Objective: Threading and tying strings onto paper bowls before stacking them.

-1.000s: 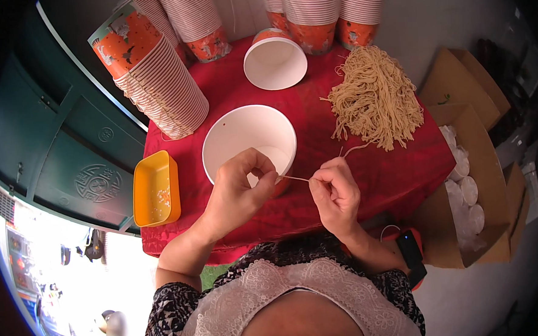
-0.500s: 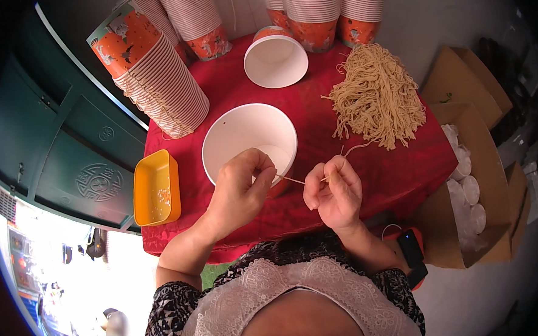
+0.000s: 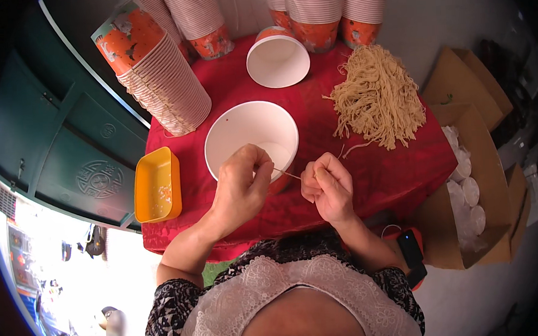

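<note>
A short length of thin beige string [image 3: 287, 174] is stretched between my two hands above the near rim of an open paper bucket [image 3: 245, 122] with a white inside. My left hand [image 3: 240, 184] pinches one end, over the bucket's near side. Just right of the bucket, my right hand [image 3: 328, 189] is closed on the other end, its fingers curled in. To the far right of it lies a heap of beige strings [image 3: 378, 98], with a loose strand trailing toward that hand. A second paper bucket [image 3: 277, 63] lies tipped behind the first, its mouth facing me.
Tall stacks of orange-printed paper buckets [image 3: 164, 82] stand at the back and left of the red-covered table [image 3: 314, 108]. A yellow tray [image 3: 156, 195] with small pale and orange bits sits at the left edge. An open cardboard box [image 3: 495, 186] holding white, plastic-wrapped things is beside the table, right.
My right hand has closed its fingers more tightly and turned a little, drawing in the string. My left hand has barely moved. The whole view has shifted slightly.
</note>
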`<state>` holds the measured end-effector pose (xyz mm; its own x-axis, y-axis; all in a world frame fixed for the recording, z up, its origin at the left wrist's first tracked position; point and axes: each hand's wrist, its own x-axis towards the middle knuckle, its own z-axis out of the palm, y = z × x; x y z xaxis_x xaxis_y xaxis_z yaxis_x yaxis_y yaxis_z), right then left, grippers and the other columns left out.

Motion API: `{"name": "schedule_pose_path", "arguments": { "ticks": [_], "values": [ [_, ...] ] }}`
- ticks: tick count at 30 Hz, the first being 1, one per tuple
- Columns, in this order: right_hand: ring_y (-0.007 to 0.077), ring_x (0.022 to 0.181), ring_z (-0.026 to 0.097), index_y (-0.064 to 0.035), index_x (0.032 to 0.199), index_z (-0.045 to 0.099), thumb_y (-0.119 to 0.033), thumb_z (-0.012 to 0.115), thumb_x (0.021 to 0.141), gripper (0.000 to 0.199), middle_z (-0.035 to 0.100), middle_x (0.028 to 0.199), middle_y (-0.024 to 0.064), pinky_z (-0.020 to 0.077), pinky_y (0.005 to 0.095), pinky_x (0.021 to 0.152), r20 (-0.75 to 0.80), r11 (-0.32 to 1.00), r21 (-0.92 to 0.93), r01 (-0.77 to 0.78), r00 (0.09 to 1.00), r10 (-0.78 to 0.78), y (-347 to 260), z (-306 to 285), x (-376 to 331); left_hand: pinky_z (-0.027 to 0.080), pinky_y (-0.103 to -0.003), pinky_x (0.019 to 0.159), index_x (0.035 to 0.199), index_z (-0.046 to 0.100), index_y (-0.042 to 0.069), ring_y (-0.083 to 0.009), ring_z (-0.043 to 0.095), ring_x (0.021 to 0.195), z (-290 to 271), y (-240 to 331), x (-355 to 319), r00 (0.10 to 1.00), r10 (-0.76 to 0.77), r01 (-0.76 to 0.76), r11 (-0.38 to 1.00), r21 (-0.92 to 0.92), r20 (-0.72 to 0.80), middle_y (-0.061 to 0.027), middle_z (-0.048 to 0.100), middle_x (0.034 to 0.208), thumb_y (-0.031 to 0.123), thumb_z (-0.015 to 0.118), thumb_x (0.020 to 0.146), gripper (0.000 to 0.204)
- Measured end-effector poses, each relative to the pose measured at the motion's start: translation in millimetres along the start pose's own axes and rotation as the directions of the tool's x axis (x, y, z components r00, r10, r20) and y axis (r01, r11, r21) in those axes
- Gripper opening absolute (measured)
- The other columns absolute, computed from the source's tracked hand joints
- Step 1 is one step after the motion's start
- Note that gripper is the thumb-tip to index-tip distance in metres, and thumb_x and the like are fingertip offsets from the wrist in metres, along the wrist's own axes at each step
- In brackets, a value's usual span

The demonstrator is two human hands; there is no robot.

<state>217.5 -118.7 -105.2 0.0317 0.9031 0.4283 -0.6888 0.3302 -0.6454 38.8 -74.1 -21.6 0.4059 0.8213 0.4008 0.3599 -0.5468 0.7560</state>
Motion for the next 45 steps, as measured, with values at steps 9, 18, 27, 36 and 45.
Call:
{"name": "schedule_pose_path", "arguments": {
  "ticks": [9,18,27,36,45],
  "values": [
    [0.0201,0.058,0.065,0.0016,0.128,0.053,-0.002,0.069,0.082,0.049,0.064,0.072,0.0128,0.0505,0.0309,0.053,0.41,0.298,-0.851,0.431,0.902,-0.134,-24,33,28,0.05,-0.031,0.075,0.099,0.059,-0.002,-0.0197,0.063,0.082,-22,20,5,0.993,0.114,-0.116,0.992,-0.056,-0.033,-0.0107,0.061,0.09,-0.006,0.058,0.089,0.01],
    [0.0057,0.056,0.046,-0.0001,0.077,0.058,0.001,0.061,0.088,0.011,0.054,0.066,0.0008,0.0362,0.0243,0.05,0.281,0.626,-0.718,0.304,0.95,-0.139,-31,9,43,0.043,-0.043,0.106,0.119,0.065,0.007,-0.0393,0.047,0.13,-112,8,10,0.962,0.264,-0.27,0.884,0.382,0.07,-0.0192,0.049,0.14,-0.016,0.047,0.071,0.057],
    [0.0052,0.075,0.049,0.0022,0.099,0.066,-0.004,0.056,0.095,0.013,0.059,0.085,0.0005,0.0403,0.0214,0.067,0.263,0.811,-0.544,0.215,0.962,-0.078,-39,-6,61,0.026,-0.059,0.115,0.092,0.07,0.008,-0.043,0.034,0.142,-133,17,-1,0.755,0.417,-0.536,0.837,0.11,0.507,-0.0142,0.054,0.138,0.001,0.072,0.071,0.022],
    [0.0027,0.065,0.04,0.0048,0.128,0.06,0.002,0.051,0.095,0.034,0.055,0.115,0.0074,0.0335,0.0188,0.055,0.127,0.749,-0.565,0.346,0.933,-0.336,-76,-1,43,0.049,-0.05,0.095,0.082,0.063,0.007,-0.0276,0.067,0.083,-97,13,-9,0.876,0.381,-0.482,0.73,0.485,0.296,-0.0068,0.062,0.072,0.008,0.074,0.077,0.013],
    [0.0158,0.071,0.049,0.0021,0.113,0.06,-0.024,0.05,0.097,0.032,0.056,0.088,0.0094,0.0397,0.03,0.059,-0.059,0.989,0.031,0.145,0.988,-0.143,-69,0,11,0.051,-0.043,0.062,0.087,0.061,0.003,-0.0315,0.064,0.067,-41,7,-5,0.903,0.33,-0.428,0.738,0.521,0.275,-0.0113,0.062,0.071,0.004,0.071,0.079,0.012]
  ]
}}
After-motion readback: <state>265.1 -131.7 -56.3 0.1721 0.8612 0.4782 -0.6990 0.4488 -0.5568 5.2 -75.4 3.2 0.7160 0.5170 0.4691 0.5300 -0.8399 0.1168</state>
